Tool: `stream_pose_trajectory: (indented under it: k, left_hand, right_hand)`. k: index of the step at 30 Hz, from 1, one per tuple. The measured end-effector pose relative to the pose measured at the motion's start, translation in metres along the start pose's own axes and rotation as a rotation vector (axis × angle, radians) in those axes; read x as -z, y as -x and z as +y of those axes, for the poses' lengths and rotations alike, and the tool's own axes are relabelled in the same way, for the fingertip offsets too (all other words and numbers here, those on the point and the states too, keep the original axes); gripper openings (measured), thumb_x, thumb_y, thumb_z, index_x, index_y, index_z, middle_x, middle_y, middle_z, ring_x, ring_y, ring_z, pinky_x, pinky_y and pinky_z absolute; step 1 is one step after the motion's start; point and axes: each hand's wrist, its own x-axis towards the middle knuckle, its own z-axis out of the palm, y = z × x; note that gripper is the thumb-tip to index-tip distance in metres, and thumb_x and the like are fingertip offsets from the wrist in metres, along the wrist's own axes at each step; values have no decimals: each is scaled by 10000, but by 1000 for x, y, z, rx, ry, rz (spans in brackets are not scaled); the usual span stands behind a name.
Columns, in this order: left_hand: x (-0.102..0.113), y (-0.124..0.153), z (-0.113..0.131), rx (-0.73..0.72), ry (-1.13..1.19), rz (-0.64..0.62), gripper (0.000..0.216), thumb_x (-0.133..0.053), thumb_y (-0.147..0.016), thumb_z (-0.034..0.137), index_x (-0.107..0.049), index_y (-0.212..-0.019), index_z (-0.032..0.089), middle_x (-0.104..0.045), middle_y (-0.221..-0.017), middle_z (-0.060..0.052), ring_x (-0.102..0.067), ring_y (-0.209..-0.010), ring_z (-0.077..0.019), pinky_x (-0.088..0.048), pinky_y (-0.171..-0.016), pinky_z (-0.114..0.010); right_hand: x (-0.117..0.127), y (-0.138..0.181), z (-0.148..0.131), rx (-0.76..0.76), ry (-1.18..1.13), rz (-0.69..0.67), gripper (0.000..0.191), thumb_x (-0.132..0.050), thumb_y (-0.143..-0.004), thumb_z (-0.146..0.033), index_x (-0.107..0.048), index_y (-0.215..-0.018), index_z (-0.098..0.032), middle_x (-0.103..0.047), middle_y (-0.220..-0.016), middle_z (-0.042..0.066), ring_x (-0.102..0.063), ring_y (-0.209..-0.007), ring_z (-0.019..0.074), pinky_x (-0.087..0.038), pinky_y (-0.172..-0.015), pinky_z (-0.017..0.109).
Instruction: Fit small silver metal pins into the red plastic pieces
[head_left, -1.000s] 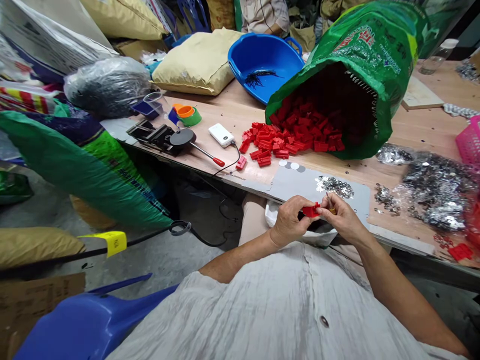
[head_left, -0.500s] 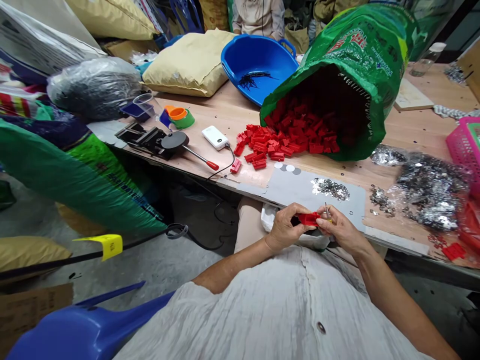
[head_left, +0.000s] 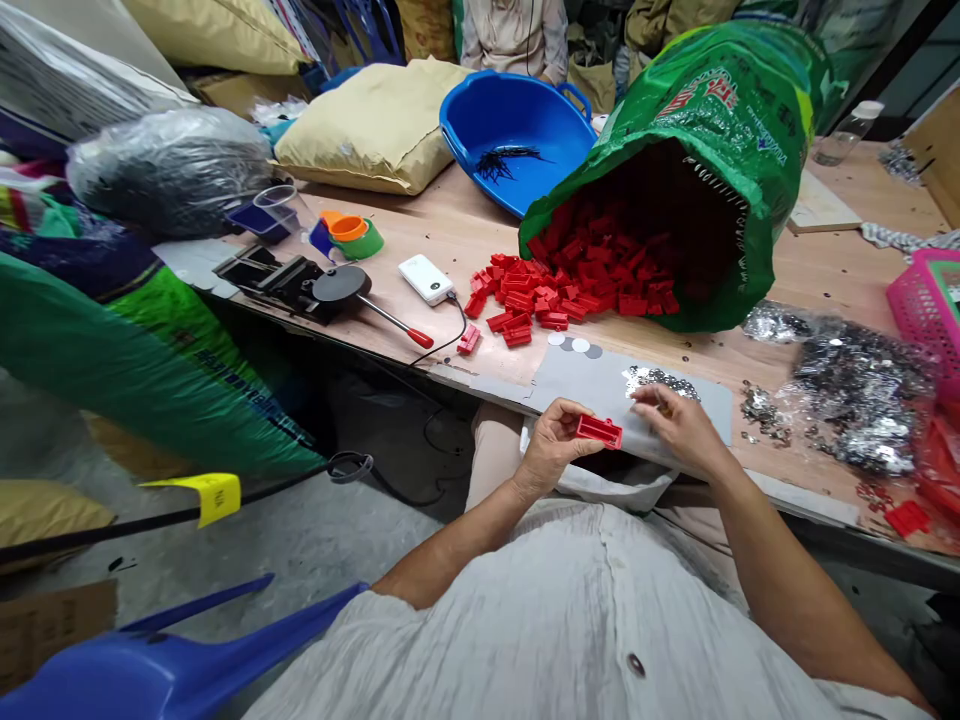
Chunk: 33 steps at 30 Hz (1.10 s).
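Red part (head_left: pixel 599 431) in the pinch of left fingers (head_left: pixel 562 408), grip of right fingers (head_left: pixel 646 394) unclear, yellow tag (head_left: pixel 219 498) apparently "N/A"

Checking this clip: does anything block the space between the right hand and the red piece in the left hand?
Nothing visible does. The right hand is apart from the red piece, with an open gap between them. The left hand holds the piece by its far end, leaving the end nearer the right hand uncovered.
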Motion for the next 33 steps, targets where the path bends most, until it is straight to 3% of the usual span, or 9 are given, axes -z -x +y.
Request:
stream_pose_trajectory:
  k: [2, 6, 17, 22, 26, 33]
  left_hand:
    - [2, -1, 3, -3, 4, 33, 448, -900, -558, 171, -597, -888, 160, -679, -838, 14, -655, -796, -109, -504, -779, -245]
    - [6, 0, 5, 8, -6, 53, 450, -898, -558, 165, -596, -892, 159, -680, -840, 10, -651, -804, -114, -502, -782, -254]
    - [7, -1, 1, 38, 0, 56, 480, -908, -542, 181, -584, -895, 149, -681, -839, 6, -651, -778, -105, -491, -783, -251]
    - [4, 2, 6, 50, -10, 88, 494, -921, -524, 206, -583, -878, 136, -679, -797, 3, -646, -739, -108, -479, -756, -260]
    - [3, 4, 5, 44, 30, 101, 528, -938, -483, 214, -573, -856, 133, -690, -791, -3, -656, -736, -118, -480, -758, -270]
    - [-2, 5, 3, 47, 87, 123, 551, -948, -455, 221, -568, -844, 134, -669, -784, 4, -644, -727, -108, -473, -731, -248]
  right_hand:
    - [7, -15, 4, 47, 319, 174, 160, -535, -905, -314, -637, -990, -226, -678, -1030, 57, -590, -879, 207, -415, -775, 337]
    - [10, -34, 14, 79, 642, 181, 172, -509, -910, -252, -667, -970, -219, -674, -1016, 63, -606, -894, 223, -421, -752, 334]
    - [-6, -53, 7, 67, 816, 116, 144, -521, -914, -294, -637, -937, -212, -663, -1019, 69, -617, -904, 220, -412, -711, 318]
    - [-9, -57, 14, 119, 749, 114, 114, -479, -898, -268, -581, -880, -220, -675, -946, 58, -620, -847, 216, -397, -681, 315]
    - [-7, -53, 24, 77, 612, 180, 151, -450, -900, -342, -560, -942, -248, -691, -826, 34, -621, -726, 223, -393, -626, 315]
    - [2, -32, 43, 54, 206, 111, 285, -517, -828, -465, -663, -941, -249, -743, -930, 34, -664, -747, 204, -481, -666, 298]
